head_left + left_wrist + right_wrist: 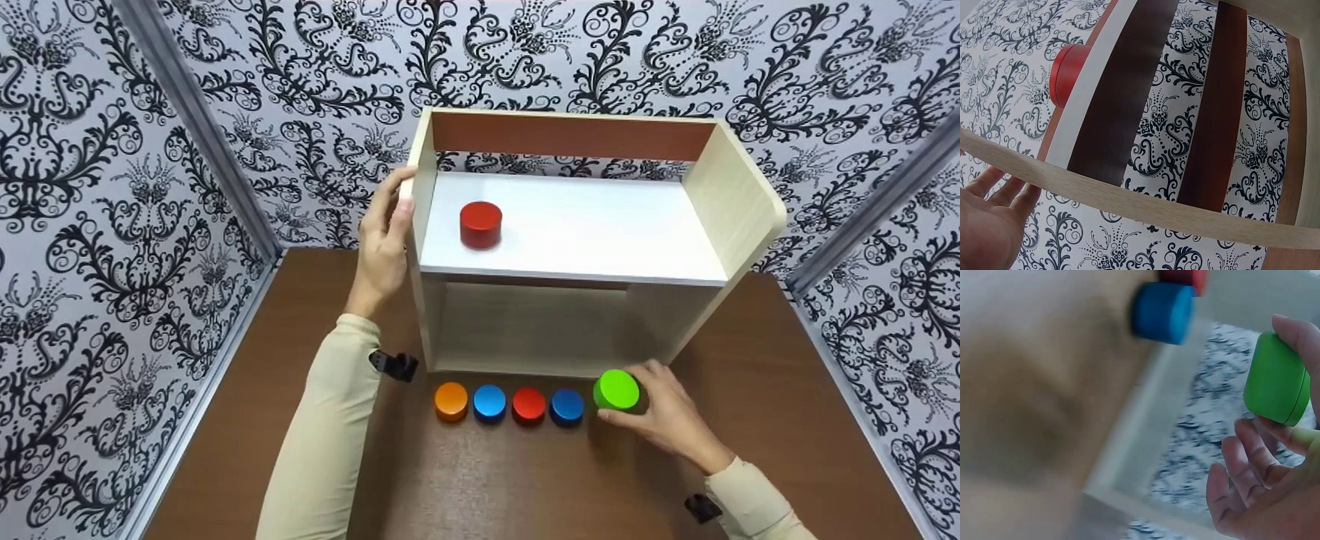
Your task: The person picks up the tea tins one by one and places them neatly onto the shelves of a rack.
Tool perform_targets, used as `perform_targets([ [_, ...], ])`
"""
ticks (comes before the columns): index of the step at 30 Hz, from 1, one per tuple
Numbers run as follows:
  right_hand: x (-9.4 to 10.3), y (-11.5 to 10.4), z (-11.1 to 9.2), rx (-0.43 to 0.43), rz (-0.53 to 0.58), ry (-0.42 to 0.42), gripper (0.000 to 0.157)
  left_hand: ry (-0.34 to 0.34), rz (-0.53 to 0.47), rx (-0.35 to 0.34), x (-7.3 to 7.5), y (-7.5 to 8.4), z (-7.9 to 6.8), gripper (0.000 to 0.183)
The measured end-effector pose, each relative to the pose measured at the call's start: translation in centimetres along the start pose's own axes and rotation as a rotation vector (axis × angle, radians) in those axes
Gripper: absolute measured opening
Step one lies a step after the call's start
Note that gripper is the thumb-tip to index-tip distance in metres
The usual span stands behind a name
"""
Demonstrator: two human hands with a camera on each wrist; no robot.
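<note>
Right hand (pixel 667 411) pinches green cylinder (pixel 618 390), left hand (pixel 384 244) grips shelf (pixel 592 225); swinging low, I could clip the dark-blue cylinder (pixel 567 407) at 8 o'clock.

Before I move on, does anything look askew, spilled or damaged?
Nothing stands out: the glossy red cylinder sits upright on the pale wooden shelf unit, four coloured cylinders stand in a neat row in front, and the right hand holds the bright green cylinder. No spill or damage shows.

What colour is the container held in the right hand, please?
The container is bright green, clearest in the head view.
</note>
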State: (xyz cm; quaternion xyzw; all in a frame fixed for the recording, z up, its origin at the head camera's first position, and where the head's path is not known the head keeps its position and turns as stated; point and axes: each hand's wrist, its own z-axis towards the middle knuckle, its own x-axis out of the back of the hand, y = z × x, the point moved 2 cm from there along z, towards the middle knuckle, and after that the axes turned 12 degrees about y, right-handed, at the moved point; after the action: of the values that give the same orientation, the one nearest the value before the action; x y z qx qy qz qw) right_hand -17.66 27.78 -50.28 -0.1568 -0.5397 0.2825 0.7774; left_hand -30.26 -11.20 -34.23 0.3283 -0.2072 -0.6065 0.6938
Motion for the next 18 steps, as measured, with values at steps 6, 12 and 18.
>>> perform_targets([
  [6, 2.7, -3.1, 1.5, 0.142, 0.019, 0.042, 0.057, 0.003, -0.009, -0.002, -0.1, 0.0, 0.0, 0.040],
  [12, 5.1, -6.4, 3.3, 0.277, 0.034, 0.092, 0.058, 0.007, -0.011, -0.037, -0.1, -0.1, 0.0, 0.040],
  [18, 7.1, -9.5, 5.5, 0.335, 0.098, 0.089, 0.060, 0.005, -0.009, -0.042, -0.1, -0.1, 0.0, 0.041],
])
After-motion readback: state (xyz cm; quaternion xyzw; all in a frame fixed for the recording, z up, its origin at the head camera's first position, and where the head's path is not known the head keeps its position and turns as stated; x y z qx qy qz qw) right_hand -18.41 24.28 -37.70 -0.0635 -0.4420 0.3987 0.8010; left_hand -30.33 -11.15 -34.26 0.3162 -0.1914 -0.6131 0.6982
